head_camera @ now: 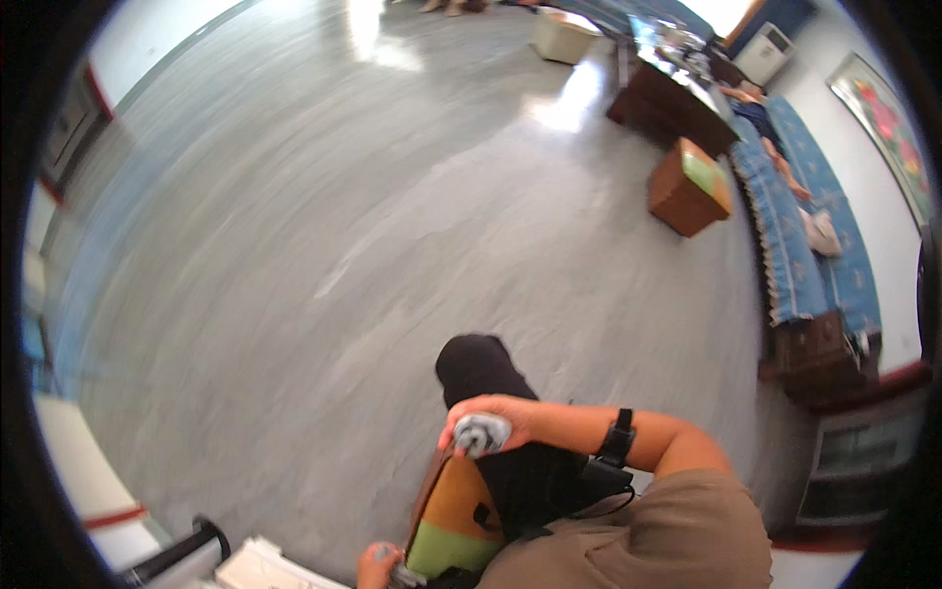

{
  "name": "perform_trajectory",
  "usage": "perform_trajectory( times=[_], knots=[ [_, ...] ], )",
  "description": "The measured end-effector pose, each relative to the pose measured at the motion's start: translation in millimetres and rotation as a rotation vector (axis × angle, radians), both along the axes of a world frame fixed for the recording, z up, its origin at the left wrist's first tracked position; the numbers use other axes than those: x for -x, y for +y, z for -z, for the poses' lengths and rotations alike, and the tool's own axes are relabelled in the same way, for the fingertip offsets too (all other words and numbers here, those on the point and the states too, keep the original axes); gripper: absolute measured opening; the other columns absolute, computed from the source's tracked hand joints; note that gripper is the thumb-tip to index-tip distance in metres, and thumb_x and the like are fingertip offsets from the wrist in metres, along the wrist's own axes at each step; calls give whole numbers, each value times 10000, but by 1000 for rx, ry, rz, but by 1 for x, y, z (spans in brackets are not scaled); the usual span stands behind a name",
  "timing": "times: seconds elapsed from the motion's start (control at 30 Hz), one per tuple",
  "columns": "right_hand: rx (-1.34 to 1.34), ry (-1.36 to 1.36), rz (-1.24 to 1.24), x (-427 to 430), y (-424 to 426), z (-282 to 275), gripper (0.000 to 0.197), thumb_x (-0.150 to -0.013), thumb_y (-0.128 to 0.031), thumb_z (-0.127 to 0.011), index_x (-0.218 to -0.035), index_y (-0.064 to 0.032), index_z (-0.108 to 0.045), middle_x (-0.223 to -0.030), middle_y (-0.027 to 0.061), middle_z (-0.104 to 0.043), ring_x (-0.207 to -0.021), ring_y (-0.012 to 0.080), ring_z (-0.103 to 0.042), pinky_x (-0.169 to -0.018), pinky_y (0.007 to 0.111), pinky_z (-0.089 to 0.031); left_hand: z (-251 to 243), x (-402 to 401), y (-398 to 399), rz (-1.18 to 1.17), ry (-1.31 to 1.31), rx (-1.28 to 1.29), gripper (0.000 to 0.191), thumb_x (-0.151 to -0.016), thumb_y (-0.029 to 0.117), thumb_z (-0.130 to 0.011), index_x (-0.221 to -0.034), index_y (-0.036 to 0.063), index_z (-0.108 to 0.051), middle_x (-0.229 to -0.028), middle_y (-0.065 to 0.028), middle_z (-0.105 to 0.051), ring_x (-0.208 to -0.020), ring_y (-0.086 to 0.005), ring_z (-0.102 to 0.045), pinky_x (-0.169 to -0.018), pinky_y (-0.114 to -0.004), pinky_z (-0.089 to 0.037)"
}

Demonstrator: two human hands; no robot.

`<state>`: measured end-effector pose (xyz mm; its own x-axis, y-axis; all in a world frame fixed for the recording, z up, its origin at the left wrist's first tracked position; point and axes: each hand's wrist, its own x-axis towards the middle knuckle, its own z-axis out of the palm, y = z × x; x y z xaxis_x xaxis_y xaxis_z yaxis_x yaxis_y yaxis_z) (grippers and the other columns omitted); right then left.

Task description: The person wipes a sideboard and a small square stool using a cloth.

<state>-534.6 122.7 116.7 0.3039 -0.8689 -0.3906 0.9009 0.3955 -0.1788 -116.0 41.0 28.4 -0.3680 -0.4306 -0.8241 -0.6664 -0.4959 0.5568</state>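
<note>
In my right hand (489,423) is a rolled grey-and-white cloth (482,434), its coiled end facing up. That hand is at the upper corner of a storage stool (456,519) with an orange and green padded top and a brown side. Whether it touches the stool is unclear. My left hand (377,565), at the bottom edge of the view, is closed around a small grey cloth-like thing (383,551) beside the stool's green end. A small black item or mark (483,515) shows on the orange part. My dark-trousered leg (478,364) lies just beyond the right hand.
A second brown stool (688,188) stands by a dark wooden table (673,103). On the blue-covered sofa (787,243) along the right wall, a person (762,129) reclines. A pale stool (565,35) is farther off. White furniture (268,567) stands at lower left.
</note>
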Motion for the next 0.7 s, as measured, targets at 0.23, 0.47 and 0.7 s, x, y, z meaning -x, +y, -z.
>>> perform_trajectory(
  times=[0.23,0.47,0.7],
  knots=[
    [-113,-84,108,5,21,-41,225,-896,-257,-454,-889,-74,-584,-1035,130,-597,-866,197,-618,-651,301,-502,-16,28,-26,372,-120,-206,360,-864,410,-456,-825,60,-532,-656,-75,-526,-503,-214,-539,-426,-351,-412],
    [-388,-197,144,-23,92,-68,392,-894,-320,-465,-990,33,-607,-865,106,-655,-760,140,-621,-622,246,-473,-47,24,-32,835,4,99,186,-776,198,-499,-806,39,-590,-743,-131,-595,-649,-255,-558,-608,-392,-449],
    [-788,933,-545,-40,102,-12,569,-612,-145,-715,-1133,-34,-516,-1037,119,-556,-914,237,-554,-741,331,-472,-34,33,49,-426,-460,-655,265,-749,30,-575,-989,-71,-521,-812,-197,-596,-615,-308,-604,-511,-441,-521]
  ],
)
